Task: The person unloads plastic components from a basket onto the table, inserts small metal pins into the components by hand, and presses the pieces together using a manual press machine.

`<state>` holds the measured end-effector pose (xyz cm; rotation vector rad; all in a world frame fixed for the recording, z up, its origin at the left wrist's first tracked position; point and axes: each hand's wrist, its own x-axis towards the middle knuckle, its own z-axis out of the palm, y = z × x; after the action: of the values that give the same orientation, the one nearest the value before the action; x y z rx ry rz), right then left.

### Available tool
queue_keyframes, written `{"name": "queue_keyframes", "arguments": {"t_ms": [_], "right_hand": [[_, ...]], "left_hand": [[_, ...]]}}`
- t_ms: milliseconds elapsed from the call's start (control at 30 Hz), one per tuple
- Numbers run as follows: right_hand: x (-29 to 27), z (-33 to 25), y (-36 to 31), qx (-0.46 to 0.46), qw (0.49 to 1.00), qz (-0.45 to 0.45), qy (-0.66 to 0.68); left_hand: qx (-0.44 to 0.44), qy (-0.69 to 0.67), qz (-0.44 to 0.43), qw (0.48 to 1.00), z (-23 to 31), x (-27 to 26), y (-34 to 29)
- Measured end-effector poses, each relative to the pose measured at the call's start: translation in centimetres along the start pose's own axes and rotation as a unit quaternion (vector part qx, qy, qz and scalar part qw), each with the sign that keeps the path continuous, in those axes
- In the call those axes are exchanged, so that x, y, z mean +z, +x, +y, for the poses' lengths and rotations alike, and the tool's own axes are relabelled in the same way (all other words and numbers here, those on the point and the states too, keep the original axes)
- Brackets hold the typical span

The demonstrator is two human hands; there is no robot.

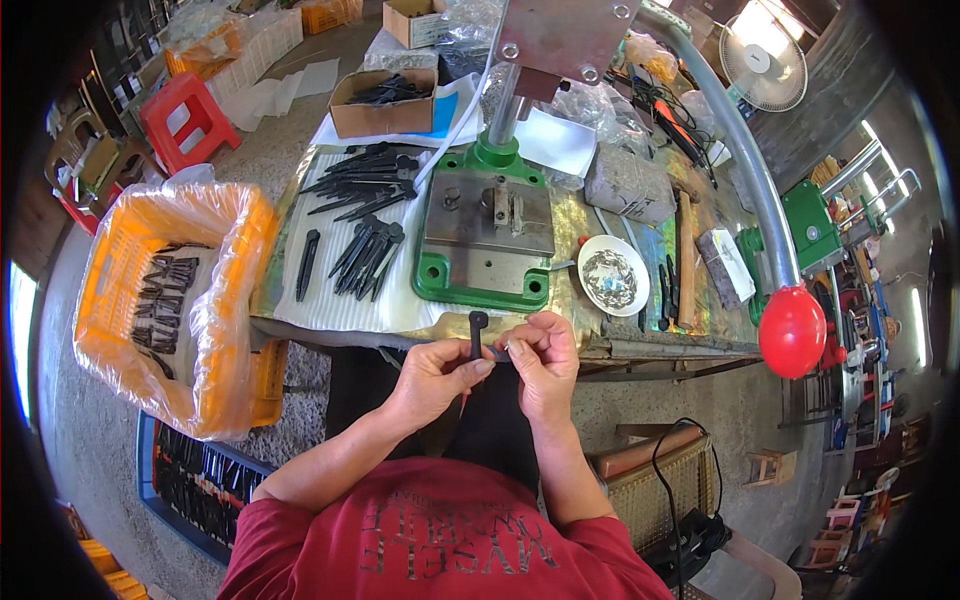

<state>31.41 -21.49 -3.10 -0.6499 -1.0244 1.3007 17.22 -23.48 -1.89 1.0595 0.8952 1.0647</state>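
In front of my lap, at the near table edge, my left hand [437,378] pinches a black tapered stake [477,330], its round head upward. Close beside it, my right hand [545,362] has thumb and fingers pressed together against something small by the stake; the fingers hide what it is. Just beyond the hands stands a green hand press [428,272] with a steel bed plate. To its left, several loose black stakes [370,250] lie on a white foam sheet [340,315]. A white dish [586,294] of small metal pieces sits right of the press.
The press lever's red ball [793,333] hangs at right. A plastic-lined orange crate [100,310] holds black pieces at left, above a blue crate [150,470]. A cardboard box [382,118] of black parts stands behind. Right of the dish are a wooden handle [686,270] and wrapped block [628,185].
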Motion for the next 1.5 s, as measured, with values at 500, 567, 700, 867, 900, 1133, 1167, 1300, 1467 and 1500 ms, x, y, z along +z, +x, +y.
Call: {"name": "queue_keyframes", "arguments": {"t_ms": [500,567,700,867,900,1133,1167,1300,1467,1500], "right_hand": [[1.8,1.7,-1.9,-0.064,0.986,0.083,-0.131],[1.9,1.6,-2.0,-0.065,0.986,0.086,-0.128],[2.1,1.5,-2.1,-0.056,0.987,0.096,-0.119],[2.3,1.8,-2.2,-0.066,0.985,0.091,-0.135],[2.3,1.7,-2.3,-0.064,0.983,0.075,-0.153],[1.1,0.6,-1.8,-0.033,0.982,0.001,-0.186],[0.8,0.4,-1.6,-0.032,0.973,-0.032,-0.228],[0.5,-0.4,-1.1,-0.032,0.949,-0.103,-0.296],[0.0,-0.4,-0.8,0.001,0.947,-0.155,-0.281],[0.0,-0.4,-0.8,0.002,0.947,-0.156,-0.28]], "left_hand": [[-0.021,-0.019,0.03,0.999,-1.1,0.1,0.3],[-0.024,-0.022,0.031,0.999,-1.0,0.1,0.2],[-0.023,-0.023,0.023,0.999,-1.1,-0.1,0.3],[-0.017,-0.014,0.026,0.999,-1.3,-0.5,0.1],[-0.009,-0.002,0.02,1.0,-1.3,-0.7,-0.1],[-0.009,0.023,-0.001,1.0,-0.8,-0.9,-0.2],[-0.004,0.021,-0.012,1.0,-0.8,-0.9,-0.2],[-0.012,0.025,-0.044,0.999,-0.2,-1.5,-0.5],[-0.039,0.019,-0.074,0.996,-0.4,-2.1,-0.6],[-0.047,0.019,-0.079,0.996,-0.4,-2.2,-0.7]]}}
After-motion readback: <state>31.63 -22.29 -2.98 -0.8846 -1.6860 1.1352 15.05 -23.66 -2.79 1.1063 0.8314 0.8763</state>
